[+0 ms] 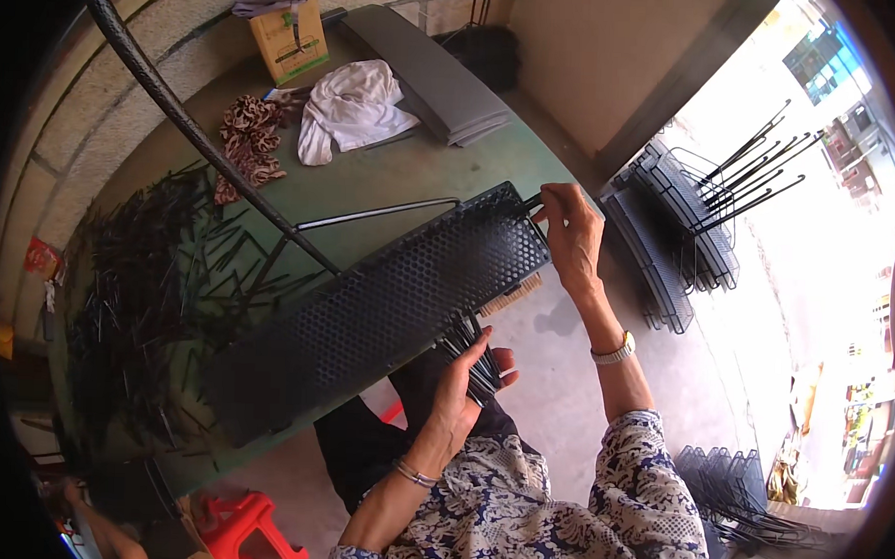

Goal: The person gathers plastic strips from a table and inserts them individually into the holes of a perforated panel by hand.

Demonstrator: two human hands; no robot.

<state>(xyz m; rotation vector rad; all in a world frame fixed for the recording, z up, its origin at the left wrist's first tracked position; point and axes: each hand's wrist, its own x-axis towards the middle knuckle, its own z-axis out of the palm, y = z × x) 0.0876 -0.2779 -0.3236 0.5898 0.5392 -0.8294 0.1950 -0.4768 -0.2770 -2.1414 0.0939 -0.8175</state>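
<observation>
Slim black rods (464, 339) are held bundled in the left hand (457, 385) beside a long, honeycomb-perforated black panel (367, 316) over the green tabletop (456, 171), and a thin dark piece (533, 203) is pinched by the right hand (574, 232) at the panel's far end.

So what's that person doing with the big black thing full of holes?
The person has both hands at work around a long black panel that slants across the green table. The left hand holds a bundle of thin black pieces by the panel's near edge. The right hand is at the panel's right end, its fingers closed on what looks like a thin dark piece. A big pile of black pieces lies on the left.
</observation>
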